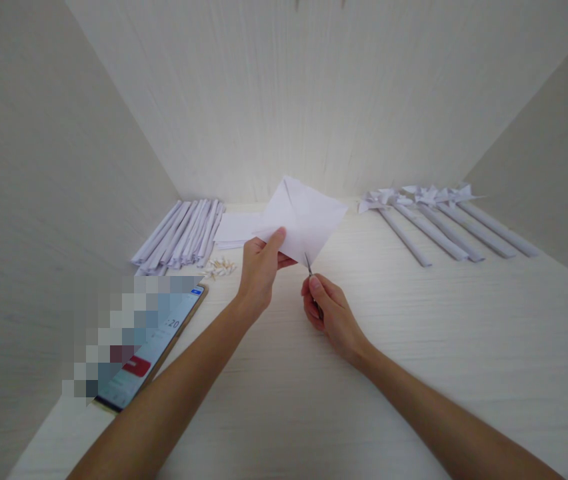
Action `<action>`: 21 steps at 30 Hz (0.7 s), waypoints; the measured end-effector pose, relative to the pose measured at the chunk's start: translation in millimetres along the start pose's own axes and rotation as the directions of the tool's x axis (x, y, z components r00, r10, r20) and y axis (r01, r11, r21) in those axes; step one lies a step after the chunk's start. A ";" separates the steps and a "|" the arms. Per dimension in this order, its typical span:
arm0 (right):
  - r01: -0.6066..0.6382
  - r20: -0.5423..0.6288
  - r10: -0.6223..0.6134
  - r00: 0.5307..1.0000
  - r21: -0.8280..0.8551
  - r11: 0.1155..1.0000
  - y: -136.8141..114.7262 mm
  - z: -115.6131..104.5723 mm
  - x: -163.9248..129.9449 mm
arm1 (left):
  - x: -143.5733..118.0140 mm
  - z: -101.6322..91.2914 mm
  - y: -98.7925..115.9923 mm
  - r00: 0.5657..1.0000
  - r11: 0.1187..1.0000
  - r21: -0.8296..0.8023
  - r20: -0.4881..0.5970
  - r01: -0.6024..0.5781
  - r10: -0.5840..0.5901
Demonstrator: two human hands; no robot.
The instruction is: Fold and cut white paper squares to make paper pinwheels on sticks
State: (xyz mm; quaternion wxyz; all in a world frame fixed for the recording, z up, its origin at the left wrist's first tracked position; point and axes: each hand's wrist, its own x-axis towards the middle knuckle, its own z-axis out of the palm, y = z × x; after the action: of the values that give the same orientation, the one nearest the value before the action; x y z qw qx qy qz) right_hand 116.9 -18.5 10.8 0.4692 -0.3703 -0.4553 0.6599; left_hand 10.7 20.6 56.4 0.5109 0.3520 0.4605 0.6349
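My left hand (260,267) pinches a square sheet of white paper (309,217) at its lower left, thumb on top and fingers beneath. A slit or crease runs in from the sheet's top corner. My right hand (331,310) grips a small pair of scissors (309,267), the handles mostly hidden in its fingers. The blades are at the paper's bottom corner, overlapping its edge. Whether the blades are apart cannot be made out.
Rolled paper sticks (184,233) lie bundled at the back left, beside a stack of white paper squares (234,229). Nearer are small white-tipped pieces (220,268) and a phone (164,350), partly pixelated. Several paper pinwheels (429,195) on sticks lie back right. White walls enclose the surface.
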 end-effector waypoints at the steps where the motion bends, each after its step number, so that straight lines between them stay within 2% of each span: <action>1: -0.001 -0.003 0.001 1.000 0.001 1.000 0.0 0.1 0.0 | -0.1 0.2 0.1 1.000 1.000 0.000 0.002 0.001 -0.001; 21: -0.008 -0.010 0.008 1.000 -0.018 1.000 -0.5 -0.7 -0.8 | -0.4 0.4 -0.8 1.000 1.000 0.007 -0.004 0.004 -0.004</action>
State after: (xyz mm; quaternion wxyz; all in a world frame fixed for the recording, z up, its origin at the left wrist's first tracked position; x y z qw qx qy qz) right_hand 117.9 -19.1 11.1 0.4657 -0.3797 -0.4572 0.6557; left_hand 11.4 20.4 55.7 0.5100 0.3519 0.4645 0.6328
